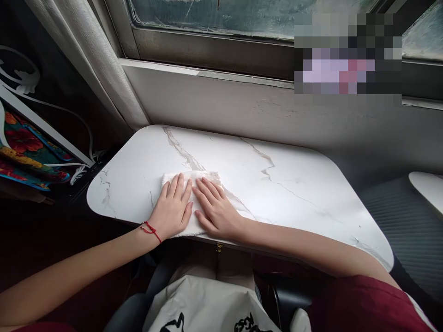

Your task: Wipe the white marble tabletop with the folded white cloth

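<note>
A white cloth [191, 176] lies flat near the front edge of a white marble-patterned table [294, 184]. My left hand [173, 205] rests palm down on the cloth's left part, fingers stretched out; a red string bracelet [151, 230] circles that wrist. Beside it, my right hand [216, 207] presses flat on the cloth's right part, its fingers extended toward the upper left. The two hands are close together but apart. Neither hand grips the cloth; the palms cover much of it.
Behind the table rises a grey wall [214, 101] under a window [214, 18]. A light curtain [86, 50] hangs at the left, near a colourful floral cloth [27, 143] and white cables [65, 106]. A white printed bag [204, 299] sits below the table's front edge.
</note>
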The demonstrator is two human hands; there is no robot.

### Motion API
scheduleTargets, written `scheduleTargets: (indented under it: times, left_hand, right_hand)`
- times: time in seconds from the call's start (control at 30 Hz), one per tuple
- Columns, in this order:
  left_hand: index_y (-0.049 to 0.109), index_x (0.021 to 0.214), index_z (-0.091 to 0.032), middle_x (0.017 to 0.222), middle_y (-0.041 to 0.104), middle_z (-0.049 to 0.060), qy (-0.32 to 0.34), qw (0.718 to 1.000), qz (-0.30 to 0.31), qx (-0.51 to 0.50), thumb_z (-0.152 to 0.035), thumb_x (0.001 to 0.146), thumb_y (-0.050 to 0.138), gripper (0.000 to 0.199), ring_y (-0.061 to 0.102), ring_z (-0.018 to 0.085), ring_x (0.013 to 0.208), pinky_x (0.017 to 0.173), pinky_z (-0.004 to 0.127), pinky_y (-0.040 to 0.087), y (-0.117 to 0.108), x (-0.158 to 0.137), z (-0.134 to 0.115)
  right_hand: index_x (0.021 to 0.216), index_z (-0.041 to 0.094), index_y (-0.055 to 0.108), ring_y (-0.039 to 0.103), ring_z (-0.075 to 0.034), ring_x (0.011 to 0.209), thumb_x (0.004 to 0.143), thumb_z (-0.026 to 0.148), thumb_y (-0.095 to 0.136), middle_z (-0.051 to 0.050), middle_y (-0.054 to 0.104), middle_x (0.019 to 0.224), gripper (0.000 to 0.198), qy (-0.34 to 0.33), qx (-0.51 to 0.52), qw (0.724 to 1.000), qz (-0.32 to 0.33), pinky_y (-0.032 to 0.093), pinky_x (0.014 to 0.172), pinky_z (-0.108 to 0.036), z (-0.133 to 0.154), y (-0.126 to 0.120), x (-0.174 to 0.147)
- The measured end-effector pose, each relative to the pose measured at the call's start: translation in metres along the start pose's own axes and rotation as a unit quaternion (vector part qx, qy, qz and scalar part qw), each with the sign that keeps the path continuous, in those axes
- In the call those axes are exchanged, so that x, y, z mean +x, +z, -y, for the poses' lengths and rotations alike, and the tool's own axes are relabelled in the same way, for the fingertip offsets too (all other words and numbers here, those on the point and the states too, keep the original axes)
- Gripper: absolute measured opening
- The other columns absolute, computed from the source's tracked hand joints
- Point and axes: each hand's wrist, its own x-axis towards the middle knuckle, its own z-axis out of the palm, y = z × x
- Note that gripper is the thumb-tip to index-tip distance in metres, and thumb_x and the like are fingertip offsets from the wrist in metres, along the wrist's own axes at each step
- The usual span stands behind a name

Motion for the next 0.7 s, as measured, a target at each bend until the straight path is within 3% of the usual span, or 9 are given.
scheduleTargets:
  times: [0.23, 0.47, 0.6, 0.7]
  left_hand:
    - [0.027, 0.162, -0.015, 0.161, 0.040, 0.016, 0.008, 0.999, -0.002, -0.032, -0.035, 0.095, 0.038, 0.070, 0.030, 0.038, 0.153, 0.118, 0.059, 0.037, 0.0032, 0.0017, 0.0029]
    - [0.040, 0.154, 0.001, 0.162, 0.032, 0.026, 0.009, 0.999, 0.019, -0.040, -0.040, 0.097, 0.035, 0.070, 0.027, 0.041, 0.153, 0.122, 0.056, 0.032, -0.0002, 0.0038, 0.0038]
    - [0.037, 0.157, -0.005, 0.164, 0.031, 0.023, 0.021, 0.998, 0.016, -0.051, -0.047, 0.096, 0.037, 0.074, 0.024, 0.039, 0.155, 0.122, 0.057, 0.031, -0.0005, 0.0011, 0.0055]
    - [0.034, 0.159, -0.009, 0.164, 0.032, 0.020, 0.027, 0.998, 0.015, -0.051, -0.049, 0.096, 0.037, 0.075, 0.022, 0.037, 0.156, 0.123, 0.057, 0.029, 0.0006, 0.0002, 0.0076]
  right_hand:
    - [0.154, 0.005, 0.042, 0.023, -0.033, 0.156, 0.100, 0.039, 0.039, -0.018, 0.037, 0.162, 0.064, 0.014, 0.007, 1.000, -0.002, 0.031, 0.127, -0.056, 0.0018, -0.0011, 0.0002]
    - [0.154, 0.002, 0.042, 0.024, -0.034, 0.156, 0.102, 0.040, 0.034, -0.020, 0.034, 0.163, 0.065, 0.015, 0.009, 1.000, 0.011, 0.031, 0.126, -0.058, 0.0029, -0.0040, 0.0003]
    - [0.160, 0.005, 0.031, 0.015, -0.029, 0.158, 0.101, 0.036, 0.037, -0.018, 0.030, 0.165, 0.067, -0.007, 0.034, 0.999, 0.016, 0.031, 0.127, -0.058, 0.0019, -0.0055, 0.0016]
    - [0.159, 0.004, 0.031, 0.010, -0.029, 0.158, 0.098, 0.034, 0.039, -0.019, 0.030, 0.165, 0.068, -0.025, 0.047, 0.998, 0.024, 0.030, 0.127, -0.059, 0.0004, -0.0057, 0.0030]
